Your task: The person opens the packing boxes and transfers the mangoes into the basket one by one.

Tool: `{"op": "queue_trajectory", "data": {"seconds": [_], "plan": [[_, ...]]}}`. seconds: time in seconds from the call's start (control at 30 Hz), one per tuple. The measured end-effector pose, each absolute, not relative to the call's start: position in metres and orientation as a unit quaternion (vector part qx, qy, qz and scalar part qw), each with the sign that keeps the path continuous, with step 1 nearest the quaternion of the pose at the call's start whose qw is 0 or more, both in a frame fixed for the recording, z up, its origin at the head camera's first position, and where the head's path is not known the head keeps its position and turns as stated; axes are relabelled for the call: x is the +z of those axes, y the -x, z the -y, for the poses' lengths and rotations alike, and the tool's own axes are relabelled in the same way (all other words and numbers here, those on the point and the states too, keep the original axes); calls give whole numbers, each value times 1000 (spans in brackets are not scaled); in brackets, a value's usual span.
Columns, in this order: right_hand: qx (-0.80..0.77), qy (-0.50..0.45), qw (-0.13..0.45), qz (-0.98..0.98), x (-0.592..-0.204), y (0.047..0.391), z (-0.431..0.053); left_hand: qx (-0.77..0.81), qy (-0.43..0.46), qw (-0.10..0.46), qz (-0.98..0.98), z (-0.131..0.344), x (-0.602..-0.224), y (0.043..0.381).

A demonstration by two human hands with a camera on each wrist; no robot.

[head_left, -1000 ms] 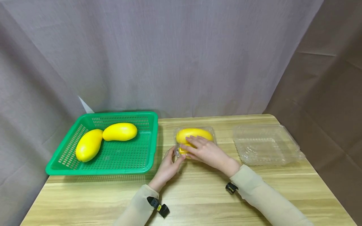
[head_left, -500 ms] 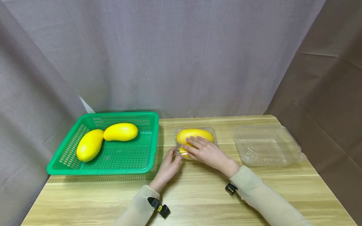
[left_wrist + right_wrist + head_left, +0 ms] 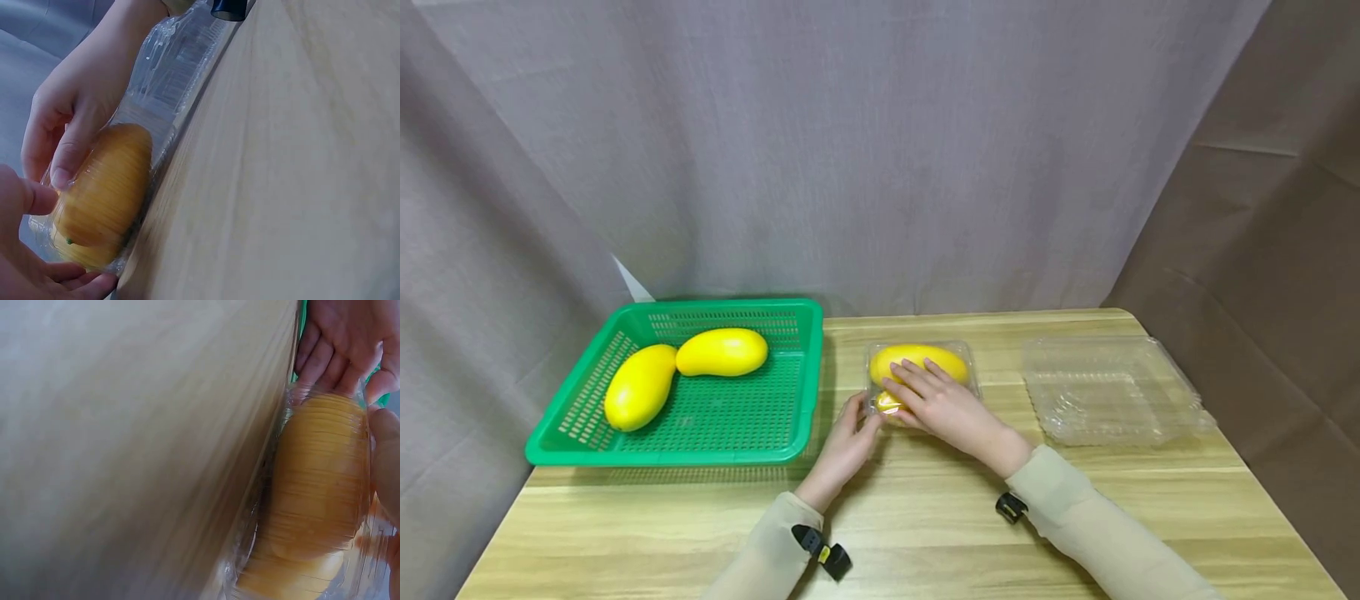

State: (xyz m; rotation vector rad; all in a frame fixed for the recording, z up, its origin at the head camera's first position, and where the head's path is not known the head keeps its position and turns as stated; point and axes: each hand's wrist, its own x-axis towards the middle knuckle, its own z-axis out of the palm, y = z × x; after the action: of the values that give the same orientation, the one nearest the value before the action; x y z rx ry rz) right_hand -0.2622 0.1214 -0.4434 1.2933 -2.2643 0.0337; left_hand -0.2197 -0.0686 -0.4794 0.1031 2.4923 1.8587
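Note:
In the head view, a clear plastic clamshell box point(image 3: 973, 375) is closed over yellow mangoes point(image 3: 917, 362) on the wooden table. One mango lies along the far side and another in front, partly covered by a hand. At the box's near left corner, my left hand point(image 3: 842, 454) pinches the plastic, thumb on top and fingers at the side. My right hand point(image 3: 951, 412) rests on the lid with fingers spread and fairly straight. Up close in the left wrist view, the right thumb point(image 3: 72, 150) presses the box's near upper edge. The mango point(image 3: 319, 475) shows through ribbed plastic in the right wrist view.
A green basket point(image 3: 662, 457) with two mangoes point(image 3: 722, 352) stands on the left of the wooden table point(image 3: 910, 533). Toward the right edge sits another clear plastic box point(image 3: 1105, 392). Grey curtains point(image 3: 880, 150) hang behind the table.
The right hand's fingers have spread a little on the lid. The left thumb has slid slightly left at the box's corner. Box and basket keep their places.

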Motion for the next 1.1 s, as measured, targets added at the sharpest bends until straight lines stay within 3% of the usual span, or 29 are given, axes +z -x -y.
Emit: {"op": "queue_trajectory", "data": {"seconds": [0.3,0.67,1.1], "plan": [[-67,-486,326,808,-449,263,-122,629,-25,37,-776,70,-476,222],[-119,-479,273,826,-446,259,-121,642,-21,45,-765,71,-476,222],[-127,-473,271,829,-443,257,-115,652,-19,51,-756,72,-474,222]]}}
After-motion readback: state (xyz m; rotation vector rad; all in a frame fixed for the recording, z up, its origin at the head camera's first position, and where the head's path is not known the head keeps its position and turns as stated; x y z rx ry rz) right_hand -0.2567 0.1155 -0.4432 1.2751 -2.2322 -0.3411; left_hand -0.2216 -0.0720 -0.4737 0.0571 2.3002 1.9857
